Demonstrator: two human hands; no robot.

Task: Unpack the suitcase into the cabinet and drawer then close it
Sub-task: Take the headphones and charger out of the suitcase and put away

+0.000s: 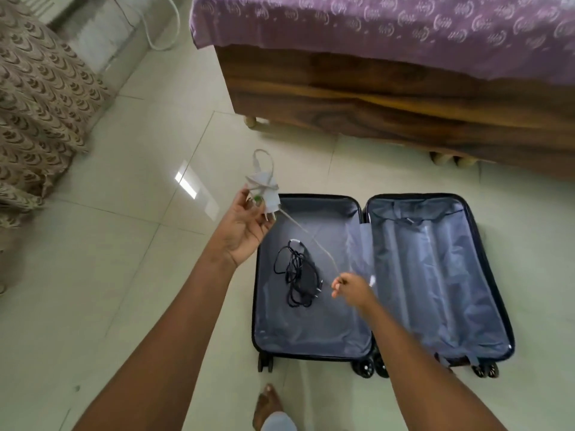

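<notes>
Grey, faintly glossy fabric lines both halves of my black hard-shell wheeled suitcase (pixel 311 328), which lies open flat on the pale polished floor tiles (pixel 124 244) at lower centre-right. A black power brick with a tangled cord (pixel 300 275) lies in its left half. My left hand (pixel 245 227), palm up at the case's upper left corner, curls loosely round a white plastic charger block (pixel 261 189) wrapped in its cord, while my right hand (pixel 351 286) pinches the thin white cable (pixel 308 237) stretched straight between them.
</notes>
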